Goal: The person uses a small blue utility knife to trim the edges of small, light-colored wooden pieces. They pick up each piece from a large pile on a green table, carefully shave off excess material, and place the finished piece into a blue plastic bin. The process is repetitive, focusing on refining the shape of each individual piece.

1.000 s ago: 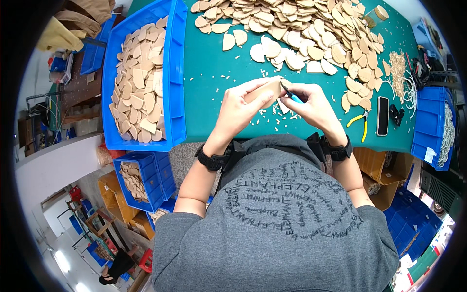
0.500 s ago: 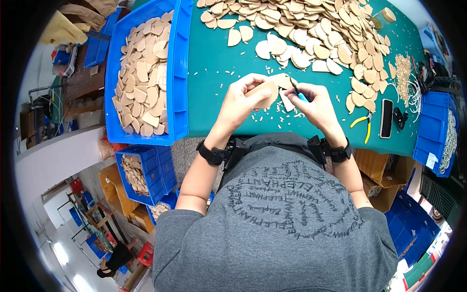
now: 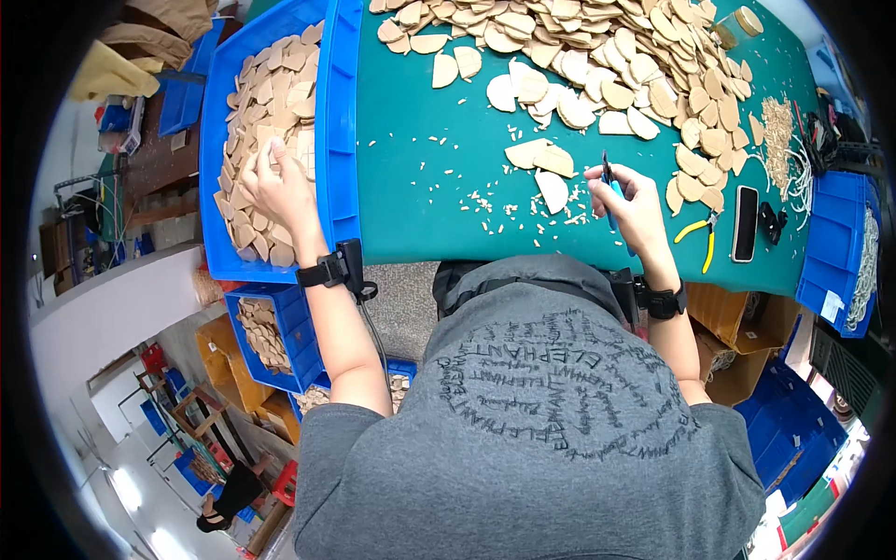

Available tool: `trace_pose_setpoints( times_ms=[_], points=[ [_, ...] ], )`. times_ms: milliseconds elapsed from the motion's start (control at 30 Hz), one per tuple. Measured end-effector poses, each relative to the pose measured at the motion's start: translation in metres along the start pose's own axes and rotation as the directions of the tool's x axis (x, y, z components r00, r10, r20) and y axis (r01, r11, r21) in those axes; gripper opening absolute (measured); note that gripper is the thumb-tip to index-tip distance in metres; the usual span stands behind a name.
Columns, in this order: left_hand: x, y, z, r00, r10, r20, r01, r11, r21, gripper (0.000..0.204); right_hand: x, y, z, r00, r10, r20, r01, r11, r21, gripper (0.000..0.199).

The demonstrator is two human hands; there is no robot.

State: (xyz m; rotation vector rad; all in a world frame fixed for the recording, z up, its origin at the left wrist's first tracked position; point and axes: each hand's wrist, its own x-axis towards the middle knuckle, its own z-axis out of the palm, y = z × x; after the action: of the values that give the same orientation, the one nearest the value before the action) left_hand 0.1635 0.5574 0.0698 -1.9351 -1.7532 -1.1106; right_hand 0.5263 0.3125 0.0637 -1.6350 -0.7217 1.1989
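Note:
Over the blue bin (image 3: 342,140) at the left, my left hand (image 3: 280,191) has its fingers apart above the heap of flat tan wooden pieces (image 3: 257,103). One piece lies right by its fingertips, and no grip on it shows. My right hand (image 3: 635,210) is closed around blue-handled nippers (image 3: 611,191), their dark tip pointing away from me, above the green table (image 3: 420,224). Just left of that hand lie a pale half-round piece (image 3: 552,191) and two overlapping tan pieces (image 3: 541,156), with small wood chips around them.
A large pile of wooden pieces (image 3: 597,65) covers the far table. Yellow-handled pliers (image 3: 695,238), a phone (image 3: 744,224) and a heap of shavings (image 3: 777,135) are at the right. A clear jar (image 3: 742,26) stands far right. Below the table's left edge is another blue bin (image 3: 299,336).
My left hand has swung left from the middle of the table to the bin, and the piece it held is out of its grip. My right hand has shifted slightly right with the nippers.

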Motion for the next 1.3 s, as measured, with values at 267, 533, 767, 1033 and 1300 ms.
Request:
trace_pose_setpoints(
  times_ms=[267,533,767,1033,1300],
  points=[
    [-0.135,0.204,0.075,0.445,0.686,0.576,-0.229,0.709,-0.667,0.045,0.001,0.000,-0.006,0.988,0.094,-0.122,-0.094,0.996,0.010,0.026],
    [-0.141,0.209,0.081,0.175,0.675,0.717,0.452,0.592,-0.667,0.021,-0.003,0.008,-0.008,0.977,0.190,-0.101,-0.181,0.979,0.090,0.025],
    [-0.082,0.190,0.012,0.018,0.584,0.811,0.974,0.172,-0.146,0.025,0.001,-0.024,0.020,0.990,0.106,0.094,-0.109,0.994,0.023,0.030],
    [-0.067,0.188,-0.040,0.397,0.433,0.809,0.816,0.238,-0.527,0.037,-0.005,-0.050,0.035,0.985,0.031,0.172,-0.026,0.999,-0.035,0.033],
    [-0.065,0.188,-0.059,0.504,0.423,0.753,0.659,0.375,-0.652,0.029,-0.009,-0.048,0.039,0.985,-0.059,0.160,0.080,0.988,-0.128,0.033]
  ],
)
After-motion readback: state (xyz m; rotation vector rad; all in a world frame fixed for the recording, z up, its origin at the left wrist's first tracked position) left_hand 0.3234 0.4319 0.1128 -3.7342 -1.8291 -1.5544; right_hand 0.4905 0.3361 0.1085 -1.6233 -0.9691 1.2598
